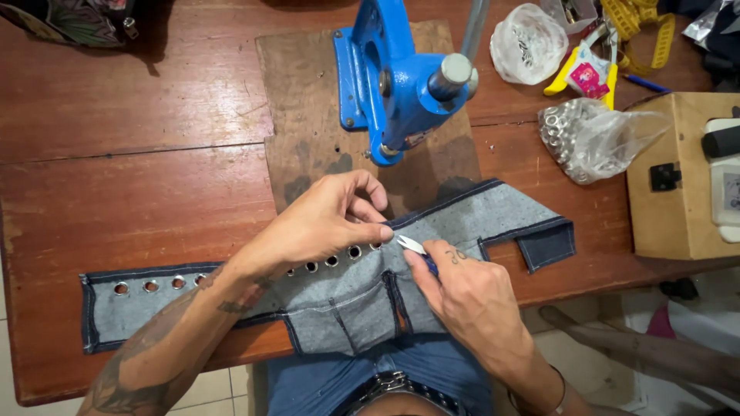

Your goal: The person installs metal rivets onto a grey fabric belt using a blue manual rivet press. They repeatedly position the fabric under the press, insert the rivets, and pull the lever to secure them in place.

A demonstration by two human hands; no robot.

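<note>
Under the left hand's (327, 223) pinching fingers lies the denim strip (347, 296), right hand (470, 296) gripping small snips (412, 246).

Reddish-brown wooden desk (139, 100): worn, scratched planks with a seam running across, above and left of the fingers. Darker stained rectangular wooden board (308, 115) lying on it, directly beyond the fingers. Pale tiled floor (231, 381) with dark grout lines, visible below the desk's near edge, lower left of the fingers. Lighting even and soft; shadows faint.
</note>
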